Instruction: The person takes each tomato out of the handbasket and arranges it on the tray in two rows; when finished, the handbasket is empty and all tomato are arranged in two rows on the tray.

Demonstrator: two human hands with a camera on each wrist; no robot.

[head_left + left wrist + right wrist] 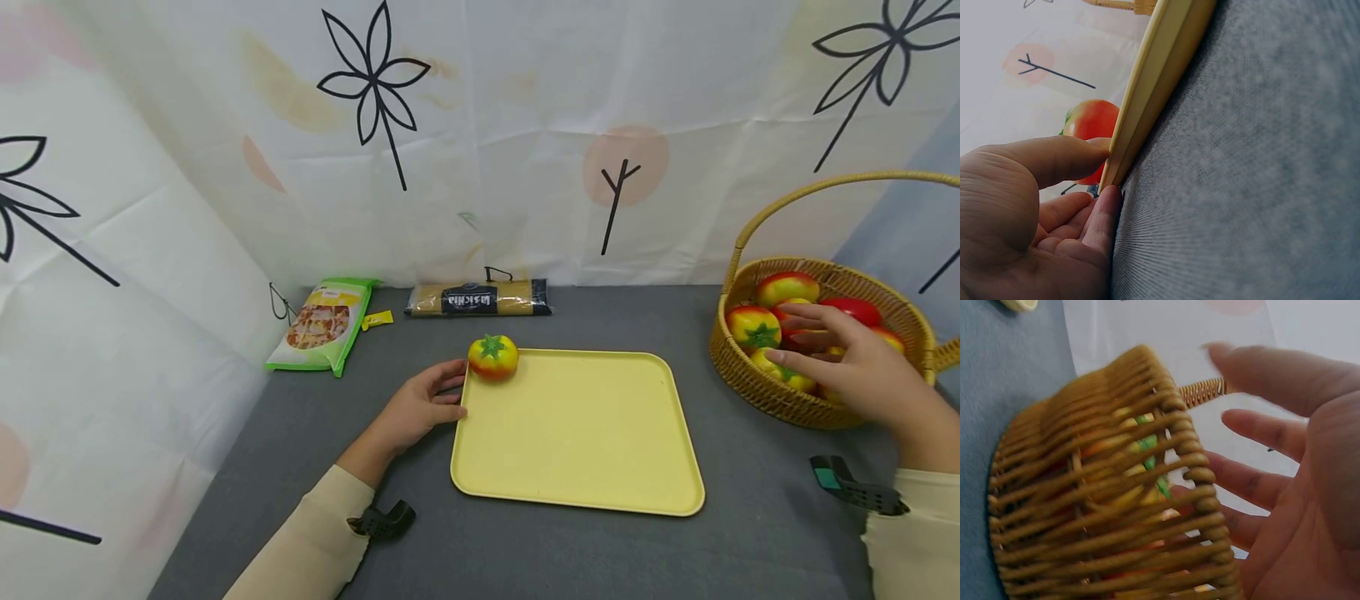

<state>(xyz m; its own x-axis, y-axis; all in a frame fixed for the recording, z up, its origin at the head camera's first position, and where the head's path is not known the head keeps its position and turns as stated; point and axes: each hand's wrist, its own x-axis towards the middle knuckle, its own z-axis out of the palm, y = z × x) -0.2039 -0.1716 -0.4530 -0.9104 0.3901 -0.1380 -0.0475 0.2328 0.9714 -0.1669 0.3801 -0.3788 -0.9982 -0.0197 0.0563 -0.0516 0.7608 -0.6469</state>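
A yellow tray (577, 433) lies on the grey table, with one red-yellow tomato (492, 357) at its far left corner. My left hand (423, 404) rests at the tray's left edge (1147, 81); thumb and fingers touch the rim, the tomato (1092, 122) just beyond them. My right hand (847, 358) hovers open over the wicker basket (750, 387) at the right, fingers spread above several tomatoes (753, 327) inside. The right wrist view shows the basket wall (1116, 512) close beside the open fingers (1272, 372), which hold nothing.
A green snack bag (322, 325) and a dark-labelled pasta packet (478, 298) lie along the back by the printed curtain. The basket's tall handle (825, 187) arches over it. Black wrist-mount clips (855, 487) sit by my sleeves.
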